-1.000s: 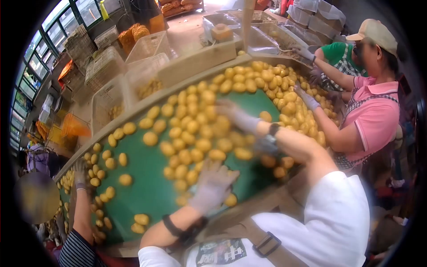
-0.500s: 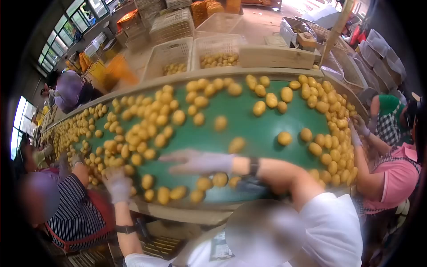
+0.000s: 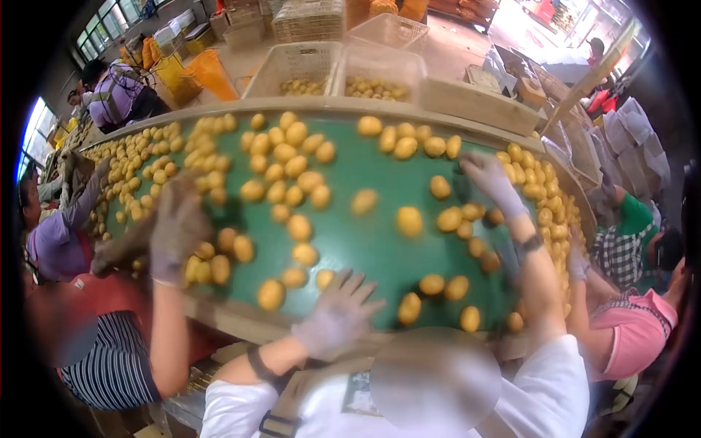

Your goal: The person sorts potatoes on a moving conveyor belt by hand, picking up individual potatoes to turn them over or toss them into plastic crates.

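Observation:
Many yellow potatoes (image 3: 409,221) lie scattered on a green conveyor belt (image 3: 358,248). My left hand (image 3: 339,312), in a pale glove, is open with its fingers spread over the belt's near edge, close to a potato (image 3: 326,279). Across the belt, my right hand (image 3: 488,179), also gloved, reaches to the right with its fingers curled down. A small dark patch shows at those fingertips; I cannot make out what it is. Beside that hand are a few potatoes (image 3: 440,187), and a dense heap of potatoes (image 3: 551,197) lies to its right.
A co-worker's gloved hand (image 3: 175,226) reaches over the belt at left, blurred. At right, a person in pink (image 3: 635,310) has a gloved hand by the heap. White crates (image 3: 303,58) holding potatoes and a wooden box (image 3: 478,102) stand beyond the belt's far rim.
My right hand has swung from mid-belt to the far right, its fingers now curled. My left hand has moved right along the near edge. Potatoes have shifted, and the left co-worker now reaches in.

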`<state>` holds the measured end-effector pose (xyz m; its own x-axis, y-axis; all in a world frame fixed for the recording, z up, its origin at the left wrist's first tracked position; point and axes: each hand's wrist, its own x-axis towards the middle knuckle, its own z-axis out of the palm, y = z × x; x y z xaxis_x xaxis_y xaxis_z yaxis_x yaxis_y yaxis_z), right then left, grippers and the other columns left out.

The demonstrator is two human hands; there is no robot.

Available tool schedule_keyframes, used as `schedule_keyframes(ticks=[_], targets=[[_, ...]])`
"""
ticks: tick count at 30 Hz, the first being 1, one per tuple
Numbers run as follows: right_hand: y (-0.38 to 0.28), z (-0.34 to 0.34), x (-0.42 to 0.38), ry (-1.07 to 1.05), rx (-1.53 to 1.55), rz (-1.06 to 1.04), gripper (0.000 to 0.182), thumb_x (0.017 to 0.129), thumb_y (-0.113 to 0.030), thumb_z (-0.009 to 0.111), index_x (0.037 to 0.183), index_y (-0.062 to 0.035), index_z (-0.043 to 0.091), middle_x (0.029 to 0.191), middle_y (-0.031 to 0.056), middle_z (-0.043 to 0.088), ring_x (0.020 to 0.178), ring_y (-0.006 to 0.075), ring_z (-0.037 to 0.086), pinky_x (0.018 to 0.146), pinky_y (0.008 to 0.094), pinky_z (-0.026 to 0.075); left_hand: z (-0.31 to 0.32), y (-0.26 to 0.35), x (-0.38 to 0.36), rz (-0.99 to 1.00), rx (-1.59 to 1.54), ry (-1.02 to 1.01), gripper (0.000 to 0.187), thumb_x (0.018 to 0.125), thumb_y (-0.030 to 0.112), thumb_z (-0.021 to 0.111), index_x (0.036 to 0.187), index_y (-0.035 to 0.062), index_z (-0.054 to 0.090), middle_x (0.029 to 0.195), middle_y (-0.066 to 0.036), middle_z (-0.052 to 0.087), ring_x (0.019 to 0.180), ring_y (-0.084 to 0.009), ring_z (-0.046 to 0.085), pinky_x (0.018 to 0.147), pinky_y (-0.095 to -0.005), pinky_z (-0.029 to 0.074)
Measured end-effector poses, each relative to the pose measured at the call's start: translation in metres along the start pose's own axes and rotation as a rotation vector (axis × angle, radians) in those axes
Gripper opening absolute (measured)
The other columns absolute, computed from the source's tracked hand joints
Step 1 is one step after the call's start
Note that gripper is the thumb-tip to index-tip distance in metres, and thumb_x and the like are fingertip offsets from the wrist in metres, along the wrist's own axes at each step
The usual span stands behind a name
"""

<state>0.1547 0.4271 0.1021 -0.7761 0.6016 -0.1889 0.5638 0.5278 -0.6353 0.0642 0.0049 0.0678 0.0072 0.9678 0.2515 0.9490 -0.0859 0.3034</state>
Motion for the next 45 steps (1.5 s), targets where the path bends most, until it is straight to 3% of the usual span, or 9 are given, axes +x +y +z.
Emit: schedule_keyframes(ticks=[7,12,16,20,28,31,33,38,45], targets=[[0.031,0.096,0.075,0.304,-0.777,-0.261,0.04,0.096,-0.035,0.06,0.126,-0.0085,0.064,0.122,0.0197,0.067,0.109,0.0434,0.065,0.094,0.0488,0.054,-0.031,-0.07,-0.067,-0.365,0.058,-0.086,0.035,0.07,0.011,0.071,0.104,0.0172,0.073,0.109,-0.011,0.063,0.114,-0.0347,0.056,0.108,-0.0543,0.042],[-0.028,0.061,-0.045,-0.04,-0.214,-0.419,0.052,0.088,-0.048,0.067,0.119,-0.0058,0.066,0.108,0.0194,0.073,0.106,0.0409,0.068,0.109,0.0579,0.042,-0.043,-0.064,-0.121,-0.624,0.249,-0.096,0.028,0.07,0.019,0.075,0.098,0.0167,0.076,0.116,-0.011,0.065,0.134,-0.0416,0.047,0.116,-0.0565,0.031],[-0.058,-0.04,-0.109,0.784,-0.287,-0.927,0.051,0.087,-0.05,0.071,0.116,-0.0081,0.068,0.096,0.0119,0.07,0.094,0.032,0.069,0.108,0.0548,0.043,-0.05,-0.062,-0.128,-0.746,0.307,-0.15,0.034,0.075,0.024,0.075,0.107,0.0148,0.076,0.125,-0.012,0.065,0.139,-0.0419,0.044,0.116,-0.055,0.031],[0.042,-0.177,-0.056,1.291,-0.29,-0.216,0.066,0.093,-0.034,0.075,0.143,0.003,0.052,0.125,0.0236,0.065,0.115,0.029,0.064,0.098,0.0409,0.051,-0.05,-0.052,-0.107,-0.726,0.202,-0.21,0.035,0.076,0.026,0.074,0.109,0.0124,0.075,0.128,-0.013,0.066,0.138,-0.041,0.045,0.117,-0.0556,0.031],[0.019,0.058,-0.142,0.235,-0.73,-0.155,0.06,0.096,-0.044,0.064,0.144,-0.0095,0.053,0.156,0.0245,0.042,0.138,0.0505,0.044,0.114,0.0663,0.034,-0.033,-0.044,-0.087,-0.582,0.188,-0.076,0.028,0.075,0.018,0.075,0.101,0.0087,0.073,0.117,-0.012,0.068,0.125,-0.0387,0.055,0.11,-0.053,0.039],[0.006,0.088,-0.178,-0.051,-0.418,-0.695,0.053,0.098,-0.037,0.064,0.143,-0.01,0.057,0.152,0.0212,0.049,0.137,0.0412,0.05,0.113,0.0529,0.042,-0.034,-0.048,-0.103,-0.645,0.153,-0.091,0.033,0.078,0.02,0.073,0.11,0.012,0.075,0.128,-0.013,0.066,0.13,-0.0397,0.052,0.114,-0.0516,0.037],[-0.032,0.046,-0.179,-0.353,0.188,-0.266,0.056,0.097,-0.038,0.066,0.145,-0.0118,0.055,0.156,0.022,0.045,0.143,0.0365,0.046,0.116,0.0464,0.041,-0.036,-0.051,-0.114,-0.636,0.298,-0.014,0.033,0.079,0.017,0.071,0.112,0.0119,0.075,0.129,-0.013,0.065,0.128,-0.0393,0.053,0.113,-0.0515,0.038],[0.111,-0.022,-0.09,0.84,0.114,0.0,0.037,0.101,-0.02,0.054,0.131,0.0011,0.063,0.124,0.0173,0.069,0.114,0.0271,0.066,0.099,0.0393,0.052,-0.068,-0.046,-0.088,-0.672,0.342,-0.011,0.036,0.08,0.014,0.069,0.115,0.0106,0.072,0.125,-0.014,0.064,0.125,-0.0393,0.055,0.109,-0.053,0.041],[0.035,0.088,0.011,0.347,0.608,-0.068,0.047,0.099,-0.029,0.065,0.137,-0.002,0.061,0.135,0.0169,0.063,0.123,0.0254,0.059,0.106,0.0344,0.046,-0.041,0.001,0.002,-0.038,-0.078,0.055,0.047,0.079,0.026,0.074,0.122,0.01,0.064,0.125,-0.016,0.061,0.124,-0.0385,0.054,0.108,-0.0564,0.04]])
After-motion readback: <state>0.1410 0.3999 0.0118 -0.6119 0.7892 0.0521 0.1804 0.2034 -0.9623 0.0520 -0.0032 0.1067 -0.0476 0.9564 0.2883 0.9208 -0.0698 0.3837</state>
